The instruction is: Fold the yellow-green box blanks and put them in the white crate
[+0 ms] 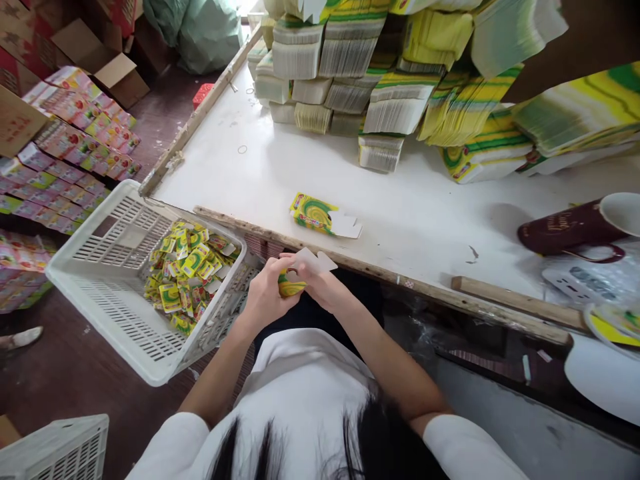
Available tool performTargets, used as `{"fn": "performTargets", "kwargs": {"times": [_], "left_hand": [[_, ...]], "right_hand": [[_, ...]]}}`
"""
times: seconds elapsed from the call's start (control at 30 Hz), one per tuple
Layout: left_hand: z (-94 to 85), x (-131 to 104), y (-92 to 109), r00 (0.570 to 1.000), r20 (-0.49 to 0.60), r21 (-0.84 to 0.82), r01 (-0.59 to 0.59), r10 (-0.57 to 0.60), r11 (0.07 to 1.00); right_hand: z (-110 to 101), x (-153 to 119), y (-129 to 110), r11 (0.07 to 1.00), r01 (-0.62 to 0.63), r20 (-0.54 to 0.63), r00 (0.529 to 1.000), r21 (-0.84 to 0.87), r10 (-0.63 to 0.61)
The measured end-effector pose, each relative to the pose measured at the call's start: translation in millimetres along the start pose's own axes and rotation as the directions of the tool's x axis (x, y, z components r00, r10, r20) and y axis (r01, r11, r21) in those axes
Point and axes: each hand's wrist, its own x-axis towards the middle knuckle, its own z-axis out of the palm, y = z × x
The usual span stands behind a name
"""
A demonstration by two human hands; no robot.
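Between my two hands, just in front of the table's edge, is a small yellow-and-green carton point(291, 287) with its white end flaps standing out. My left hand point(267, 293) is closed round the carton's side. My right hand point(320, 283) grips the flap end, its fingers partly hidden behind the white card. On the white table point(225, 180) in front of me lies a second carton point(314, 213) of the same kind, its white flaps pointing right. To the left, a white plastic basket point(93, 293) holds many filled-looking yellow-and-green cartons point(195, 260).
Tall stacks of flattened cartons point(400, 100) line the table's far side. A maroon mug point(565, 227) lies or leans at the right. Pink boxes point(85, 127) are piled on the floor at left. Another white crate point(60, 447) stands at lower left, and a wooden strip edges the table.
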Motion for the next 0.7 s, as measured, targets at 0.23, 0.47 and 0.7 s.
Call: {"fn": "performTargets", "kwargs": {"times": [0.23, 0.47, 0.7], "left_hand": [[2.6, 4, -5, 0.978, 0.071, -0.017, 0.2, -0.198, 0.98], [4.6, 9, -6, 0.988, 0.038, -0.116, 0.151, -0.147, 0.982], [-10.5, 3, -3, 0.973, -0.021, 0.089, 0.232, -0.231, 0.969]], "right_hand": [[0, -18, -3, 0.765, 0.298, -0.003, 0.931, -0.571, -0.364], [1, -15, -9, 0.585, 0.447, 0.151, 0.862, -0.677, -0.484], [-9, -9, -4, 0.624, 0.435, 0.078, 0.854, -0.649, -0.514]]}}
